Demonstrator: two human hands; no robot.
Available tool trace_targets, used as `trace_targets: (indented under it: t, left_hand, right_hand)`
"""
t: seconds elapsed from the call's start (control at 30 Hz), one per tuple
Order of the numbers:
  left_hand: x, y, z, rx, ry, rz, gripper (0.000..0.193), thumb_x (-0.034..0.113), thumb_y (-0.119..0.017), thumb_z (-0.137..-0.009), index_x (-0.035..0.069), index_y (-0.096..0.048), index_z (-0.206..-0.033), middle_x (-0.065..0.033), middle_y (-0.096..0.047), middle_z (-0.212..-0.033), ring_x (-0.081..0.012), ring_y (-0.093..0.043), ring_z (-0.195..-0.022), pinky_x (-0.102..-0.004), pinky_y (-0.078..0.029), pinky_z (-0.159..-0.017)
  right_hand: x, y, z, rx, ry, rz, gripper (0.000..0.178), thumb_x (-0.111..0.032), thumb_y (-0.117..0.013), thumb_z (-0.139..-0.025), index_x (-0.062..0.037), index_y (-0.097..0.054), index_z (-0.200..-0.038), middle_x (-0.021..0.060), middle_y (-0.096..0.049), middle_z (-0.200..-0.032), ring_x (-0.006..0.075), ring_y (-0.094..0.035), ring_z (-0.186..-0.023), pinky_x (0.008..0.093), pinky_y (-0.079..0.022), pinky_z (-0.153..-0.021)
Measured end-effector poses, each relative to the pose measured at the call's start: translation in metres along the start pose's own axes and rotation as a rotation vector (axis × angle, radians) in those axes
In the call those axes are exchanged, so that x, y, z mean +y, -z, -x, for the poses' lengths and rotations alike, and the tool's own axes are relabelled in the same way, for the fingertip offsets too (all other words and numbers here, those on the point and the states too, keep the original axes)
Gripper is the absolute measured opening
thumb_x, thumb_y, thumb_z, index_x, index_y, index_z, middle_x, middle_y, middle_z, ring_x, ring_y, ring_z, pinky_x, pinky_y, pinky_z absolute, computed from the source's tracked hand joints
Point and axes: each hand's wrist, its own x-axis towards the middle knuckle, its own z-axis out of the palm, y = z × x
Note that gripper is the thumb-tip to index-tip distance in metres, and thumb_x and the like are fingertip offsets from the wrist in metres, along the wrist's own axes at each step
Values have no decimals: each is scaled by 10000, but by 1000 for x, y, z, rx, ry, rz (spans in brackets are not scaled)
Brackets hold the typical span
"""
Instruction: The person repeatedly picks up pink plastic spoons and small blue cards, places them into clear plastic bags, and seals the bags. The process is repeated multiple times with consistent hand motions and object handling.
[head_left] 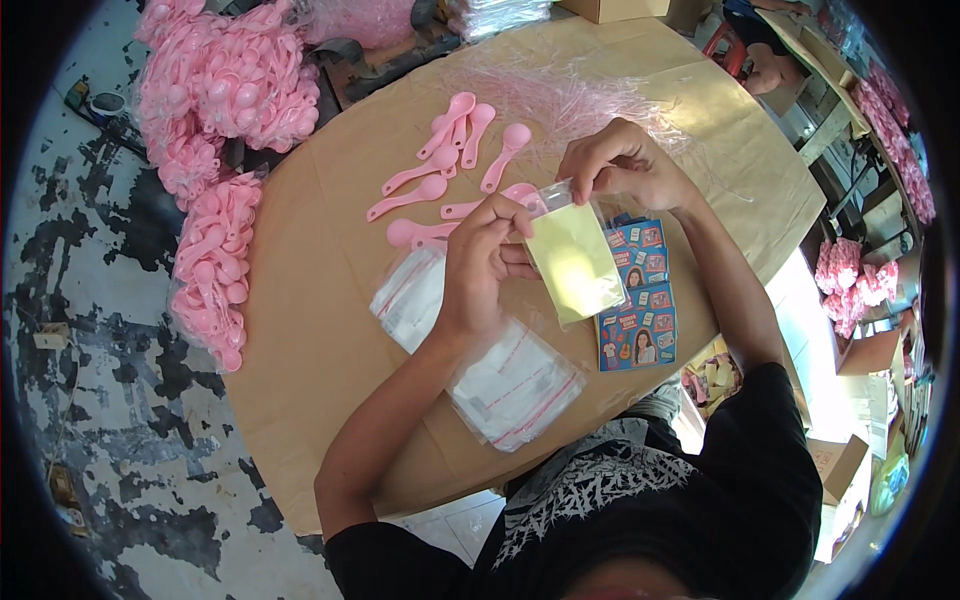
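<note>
Above the table, both hands hold a clear plastic bag with a plain yellow card inside it, tilted. My left hand grips the bag's left edge with fingers bent round it. My right hand pinches its top right corner between thumb and fingers. Just right of the bag lie blue printed cards, overlapping, partly behind it. Beneath my left wrist spread flat clear bags with red lines. Beyond my left hand lie several loose pink plastic spoons.
A tangle of thin clear-pink plastic strips covers the table's far part. Brown paper covers the table. Bagged pink spoons pile up at the far left, with more along the left edge. Another person sits at upper right, near shelves.
</note>
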Motion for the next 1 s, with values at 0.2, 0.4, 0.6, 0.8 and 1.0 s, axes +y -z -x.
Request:
trace_targets:
  t: [0.2,0.4,0.6,0.8,1.0]
  left_hand:
    - [-8,-8,-4,79,-105,-247,289,115,-607,-947,107,-364,-792,26,-466,-777,-48,-587,-706,-205,-524,-615]
    - [-18,-5,-7,40,-181,-254,295,45,-664,-906,94,-386,-825,15,-523,-827,-38,-579,-753,-202,-525,-657]
    - [-8,-16,-1,58,-214,-72,272,215,-566,-991,10,-481,-1147,-122,-559,-1105,-185,-619,-974,-317,-564,-787]
    - [-1,-11,1,110,-154,-4,430,391,-468,-1018,10,-467,-1218,-139,-542,-1076,-212,-614,-923,-342,-544,-786]
    - [-6,-7,-5,69,-176,33,413,414,-454,-1016,16,-495,-1119,-102,-546,-910,-197,-614,-855,-341,-519,-810]
  right_hand:
    - [1,10,2,-93,144,225,151,36,-543,-795,9,-687,-833,75,-659,-784,143,-612,-751,271,-469,-705]
    - [-33,-20,4,91,-298,32,256,-41,-587,-878,-5,-620,-1129,51,-647,-958,99,-619,-817,240,-493,-727]
    - [-63,-6,44,191,-332,210,226,-83,-614,-936,10,-648,-1139,44,-662,-961,78,-584,-738,228,-483,-623]
    - [-168,42,155,-274,-809,645,267,28,-761,-714,-13,-706,-972,80,-723,-834,116,-667,-695,260,-514,-578]
    - [-171,-20,142,19,-682,884,217,-19,-731,-788,-19,-691,-1001,68,-704,-862,130,-618,-666,265,-492,-647]
